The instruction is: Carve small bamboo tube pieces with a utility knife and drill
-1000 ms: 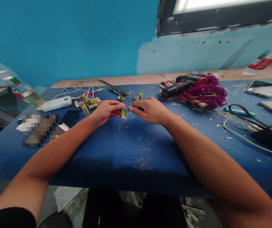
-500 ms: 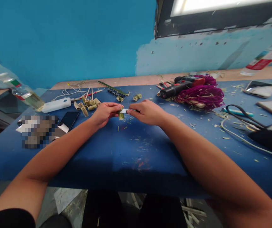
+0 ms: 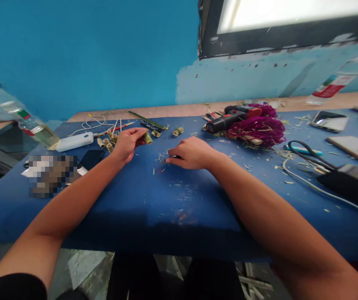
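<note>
My left hand (image 3: 128,144) pinches a short green bamboo piece (image 3: 147,138) between thumb and fingers, held above the blue tabletop (image 3: 166,200). To the right, my right hand (image 3: 193,153) rests low over the table, closed around a small knife (image 3: 167,160); only a dark bit of it shows. Fine shavings lie beside those fingers. Several cut bamboo pieces (image 3: 108,146) are grouped just beyond my left wrist. Two more lie farther back, one of them a separate bamboo piece (image 3: 178,131) beyond my right hand.
A cordless drill (image 3: 225,121) lies against a purple fibre bundle (image 3: 257,132) at back right. Phones, a white cable (image 3: 304,183) and a black strap are on the right. At left are a white device (image 3: 74,141), a tilted bottle (image 3: 33,127) and a dark phone (image 3: 91,159).
My left hand has moved left and slightly up with the bamboo piece, away from the knife. My right hand has dropped a little toward the table, and the pale blade no longer shows.
</note>
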### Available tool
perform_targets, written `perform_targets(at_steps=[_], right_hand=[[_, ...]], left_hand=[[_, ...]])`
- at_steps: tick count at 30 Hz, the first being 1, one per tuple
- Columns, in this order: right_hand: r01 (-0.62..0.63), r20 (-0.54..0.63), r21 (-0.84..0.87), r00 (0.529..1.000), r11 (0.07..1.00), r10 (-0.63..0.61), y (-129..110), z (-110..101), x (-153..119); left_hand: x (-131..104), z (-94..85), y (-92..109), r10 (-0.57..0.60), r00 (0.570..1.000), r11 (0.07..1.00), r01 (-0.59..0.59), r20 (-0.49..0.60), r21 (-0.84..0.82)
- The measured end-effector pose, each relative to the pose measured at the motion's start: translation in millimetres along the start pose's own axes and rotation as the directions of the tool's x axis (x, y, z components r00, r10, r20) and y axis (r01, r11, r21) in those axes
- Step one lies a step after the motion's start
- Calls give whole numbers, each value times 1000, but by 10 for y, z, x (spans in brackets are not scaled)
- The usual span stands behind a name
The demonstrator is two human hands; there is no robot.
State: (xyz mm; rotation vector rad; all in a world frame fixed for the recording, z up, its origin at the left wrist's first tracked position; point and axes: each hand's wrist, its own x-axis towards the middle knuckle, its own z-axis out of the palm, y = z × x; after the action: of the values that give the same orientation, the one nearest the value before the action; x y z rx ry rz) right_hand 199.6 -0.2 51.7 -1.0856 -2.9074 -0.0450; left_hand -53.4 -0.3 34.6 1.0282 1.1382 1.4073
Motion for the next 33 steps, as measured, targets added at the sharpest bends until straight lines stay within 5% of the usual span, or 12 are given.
perform_targets(at_steps=[4, 9, 11, 21, 28, 33], right_hand=[[-70, -225, 150, 969, 986, 103, 7, 39, 30], [-220, -446, 335, 819, 916, 360, -37, 99, 82], [-260, -434, 354, 805, 898, 404, -110, 100, 83], [-208, -341, 308, 887, 928, 311, -381, 110, 109], [-265, -302, 275, 889, 924, 344, -384, 99, 110], [-383, -290, 257, 845, 887, 448, -339, 103, 142]], left_hand=[[35, -33, 21, -40, 999, 995, 38, -23, -88], [-167, 107, -48, -78, 994, 973, 93, 76, -209], [-244, 165, -41, -75, 995, 962, 91, 71, -259], [-303, 234, -72, -42, 995, 951, 67, 90, -301], [-311, 232, -99, -104, 990, 961, 125, 98, -247], [-330, 255, -3, -131, 990, 978, 136, 46, -156]])
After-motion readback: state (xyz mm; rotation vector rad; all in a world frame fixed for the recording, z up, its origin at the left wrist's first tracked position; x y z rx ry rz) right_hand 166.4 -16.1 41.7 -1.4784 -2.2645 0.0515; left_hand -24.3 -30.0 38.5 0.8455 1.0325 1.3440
